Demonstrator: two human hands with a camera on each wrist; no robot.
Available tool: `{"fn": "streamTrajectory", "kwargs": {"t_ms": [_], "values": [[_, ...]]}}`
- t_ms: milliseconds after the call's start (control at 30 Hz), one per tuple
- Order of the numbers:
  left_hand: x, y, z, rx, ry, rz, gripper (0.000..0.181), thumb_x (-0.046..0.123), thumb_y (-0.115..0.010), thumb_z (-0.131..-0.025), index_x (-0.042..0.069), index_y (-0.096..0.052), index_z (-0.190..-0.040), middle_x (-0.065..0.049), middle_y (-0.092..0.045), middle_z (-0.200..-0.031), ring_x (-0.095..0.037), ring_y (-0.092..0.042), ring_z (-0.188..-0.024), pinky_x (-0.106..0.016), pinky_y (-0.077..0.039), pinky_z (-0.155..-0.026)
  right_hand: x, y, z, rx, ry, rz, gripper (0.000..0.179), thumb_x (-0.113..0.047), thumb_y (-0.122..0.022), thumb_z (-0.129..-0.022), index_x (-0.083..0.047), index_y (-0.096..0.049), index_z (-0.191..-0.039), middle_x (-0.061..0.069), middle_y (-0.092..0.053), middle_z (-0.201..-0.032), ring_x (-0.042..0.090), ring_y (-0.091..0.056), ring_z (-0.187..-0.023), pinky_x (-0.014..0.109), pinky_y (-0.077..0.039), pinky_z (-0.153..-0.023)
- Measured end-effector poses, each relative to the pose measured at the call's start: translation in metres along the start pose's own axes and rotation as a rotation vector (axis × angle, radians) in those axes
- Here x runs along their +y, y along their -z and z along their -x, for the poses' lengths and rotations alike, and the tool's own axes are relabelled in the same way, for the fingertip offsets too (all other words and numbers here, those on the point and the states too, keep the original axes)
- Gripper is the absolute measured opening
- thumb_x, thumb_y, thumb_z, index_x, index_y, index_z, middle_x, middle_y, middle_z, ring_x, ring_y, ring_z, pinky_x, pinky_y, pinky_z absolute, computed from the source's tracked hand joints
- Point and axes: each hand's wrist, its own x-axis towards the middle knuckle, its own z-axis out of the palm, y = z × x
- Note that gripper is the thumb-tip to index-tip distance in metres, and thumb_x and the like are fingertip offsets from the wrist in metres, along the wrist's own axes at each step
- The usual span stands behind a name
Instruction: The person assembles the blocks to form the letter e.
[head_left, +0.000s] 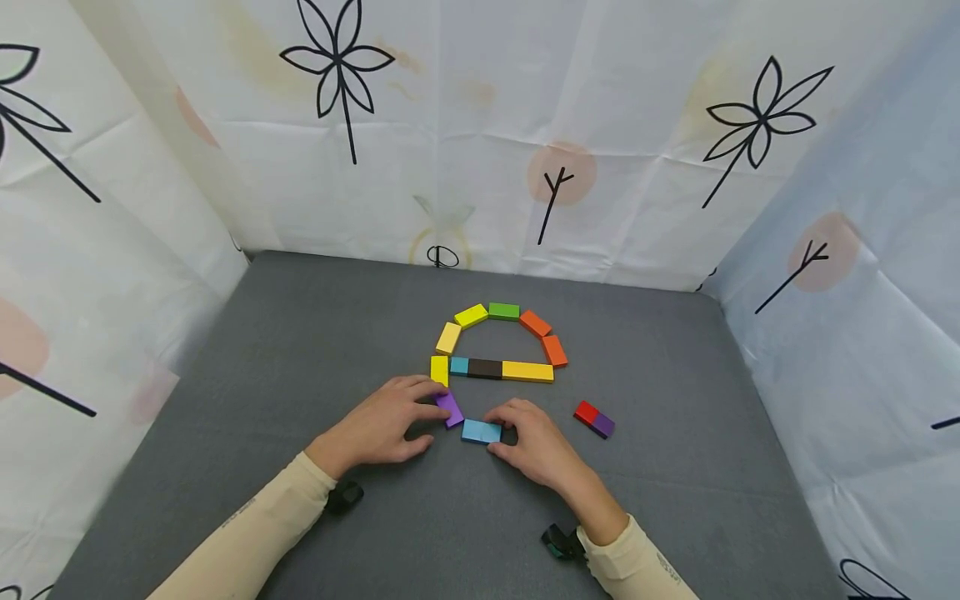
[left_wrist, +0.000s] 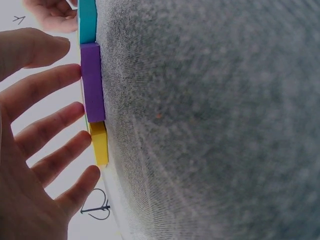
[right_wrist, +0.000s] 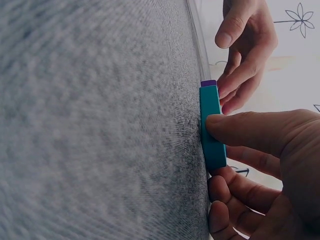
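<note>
My right hand [head_left: 534, 446] pinches a light blue block [head_left: 481, 431], which lies flat on the grey table, between thumb and fingers. In the right wrist view the thumb presses the long side of that blue block [right_wrist: 212, 132]. My left hand [head_left: 386, 423] has its fingers spread and fairly straight, with fingertips at a purple block [head_left: 449, 409]. The left wrist view shows the purple block [left_wrist: 93, 82] between a yellow block [left_wrist: 99, 144] and the blue one. The purple block slants from the upright yellow block [head_left: 439, 371] toward the blue block.
Yellow [head_left: 471, 315], green [head_left: 504, 311] and orange [head_left: 536, 323] blocks form an arch over a row with a dark brown block [head_left: 485, 368] and a long yellow block [head_left: 528, 372]. A red block [head_left: 586, 412] and a dark purple block [head_left: 602, 426] lie together at right.
</note>
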Motion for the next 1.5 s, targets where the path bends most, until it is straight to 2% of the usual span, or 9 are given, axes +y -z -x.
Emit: {"fn": "streamTrajectory", "kwargs": {"t_ms": [167, 367, 600, 900, 1133, 1333, 1500], "values": [[0.000, -0.002, -0.001, 0.021, 0.031, 0.005, 0.049, 0.035, -0.079, -0.097, 0.023, -0.072, -0.145, -0.009, -0.054, -0.157, -0.035, -0.048, -0.146, -0.060, -0.038, -0.119, 0.000, 0.000, 0.000, 0.001, 0.002, 0.000, 0.032, -0.016, -0.088, -0.094, -0.018, -0.078, -0.124, -0.006, -0.067, -0.116, 0.016, -0.059, -0.105, 0.043, -0.054, -0.093], [-0.002, -0.004, -0.007, 0.055, 0.140, -0.043, 0.065, 0.040, -0.080, -0.097, 0.021, -0.062, -0.156, -0.019, -0.050, -0.157, -0.040, -0.048, -0.145, -0.061, -0.042, -0.117, 0.000, -0.001, 0.000, 0.010, 0.009, 0.006, 0.032, -0.016, -0.089, -0.094, -0.018, -0.078, -0.123, -0.006, -0.068, -0.116, 0.016, -0.059, -0.104, 0.043, -0.054, -0.092], [-0.004, -0.005, -0.011, 0.011, 0.189, -0.048, 0.066, 0.051, -0.078, -0.099, 0.020, -0.063, -0.155, -0.020, -0.046, -0.162, -0.039, -0.047, -0.146, -0.059, -0.040, -0.118, 0.000, -0.002, 0.000, 0.014, 0.012, 0.009, 0.031, -0.016, -0.089, -0.093, -0.018, -0.078, -0.123, -0.007, -0.067, -0.114, 0.015, -0.059, -0.103, 0.042, -0.054, -0.091], [-0.004, -0.003, -0.013, -0.015, 0.213, -0.035, 0.069, 0.050, -0.078, -0.099, 0.016, -0.062, -0.156, -0.020, -0.044, -0.165, -0.039, -0.053, -0.142, -0.059, -0.044, -0.116, 0.001, -0.002, 0.000, 0.025, 0.025, 0.019, 0.031, -0.017, -0.089, -0.093, -0.019, -0.078, -0.122, -0.007, -0.067, -0.113, 0.014, -0.059, -0.101, 0.040, -0.054, -0.089], [-0.005, -0.003, -0.013, -0.020, 0.203, -0.044, 0.068, 0.048, -0.078, -0.099, 0.014, -0.062, -0.156, -0.021, -0.045, -0.164, -0.040, -0.054, -0.142, -0.060, -0.044, -0.116, 0.002, -0.001, -0.001, 0.022, 0.028, 0.021, 0.031, -0.016, -0.089, -0.093, -0.018, -0.078, -0.122, -0.007, -0.067, -0.113, 0.015, -0.059, -0.102, 0.040, -0.054, -0.089], [-0.005, -0.004, -0.013, -0.010, 0.186, -0.052, 0.068, 0.049, -0.077, -0.099, 0.016, -0.062, -0.156, -0.020, -0.045, -0.164, -0.038, -0.049, -0.146, -0.059, -0.041, -0.118, 0.003, -0.001, 0.000, 0.023, 0.024, 0.022, 0.031, -0.016, -0.089, -0.093, -0.018, -0.078, -0.121, -0.008, -0.066, -0.113, 0.014, -0.058, -0.101, 0.040, -0.054, -0.089], [-0.003, -0.006, -0.006, 0.055, 0.096, -0.029, 0.059, 0.045, -0.079, -0.098, 0.021, -0.068, -0.151, -0.017, -0.049, -0.160, -0.037, -0.047, -0.147, -0.060, -0.041, -0.118, 0.003, -0.001, 0.000, 0.027, 0.027, 0.016, 0.031, -0.017, -0.089, -0.093, -0.019, -0.078, -0.122, -0.008, -0.067, -0.114, 0.014, -0.058, -0.101, 0.040, -0.054, -0.089]]}}
